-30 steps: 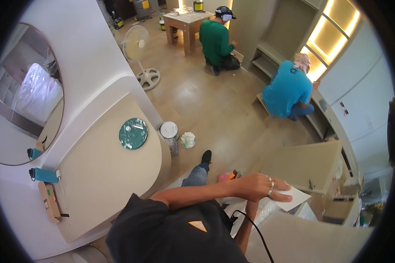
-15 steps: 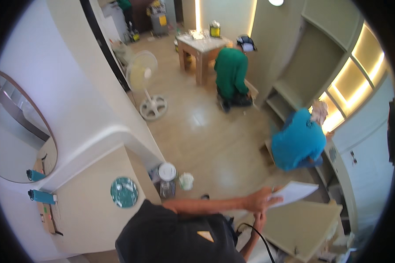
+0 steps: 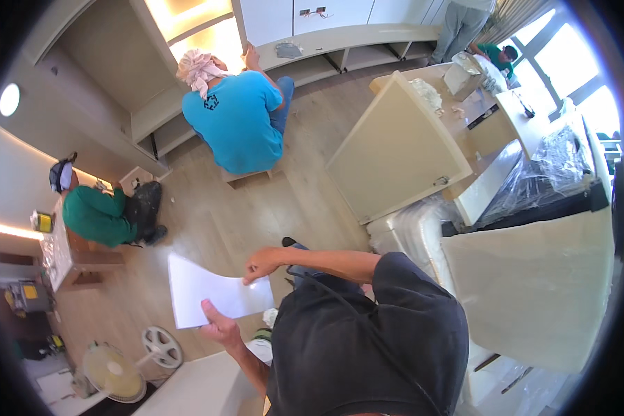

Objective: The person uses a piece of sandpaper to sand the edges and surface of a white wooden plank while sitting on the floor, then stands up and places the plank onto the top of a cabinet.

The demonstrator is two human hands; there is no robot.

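Observation:
A white sheet of paper (image 3: 211, 288) is held out in front of my body, with its far edge bowed into a curve. My left hand (image 3: 220, 324) is closed on the near edge, thumb on top and fingers partly hidden underneath. On the right edge of the sheet, my right hand (image 3: 262, 265) pinches with bent fingers, the forearm reaching across from the right. Below the sheet are the wooden floor and my own leg.
A person in blue (image 3: 236, 121) sits low by the lit shelves; another in green (image 3: 97, 211) crouches at left, near a table (image 3: 97, 261). A large beige panel (image 3: 399, 149) leans at right beside plastic-wrapped furniture (image 3: 534, 277). A fan (image 3: 114, 371) stands at lower left.
My view has swung right, so the two crouching workers now appear further left. The paper now shows its broad face, with my hands apart at its edges instead of close together.

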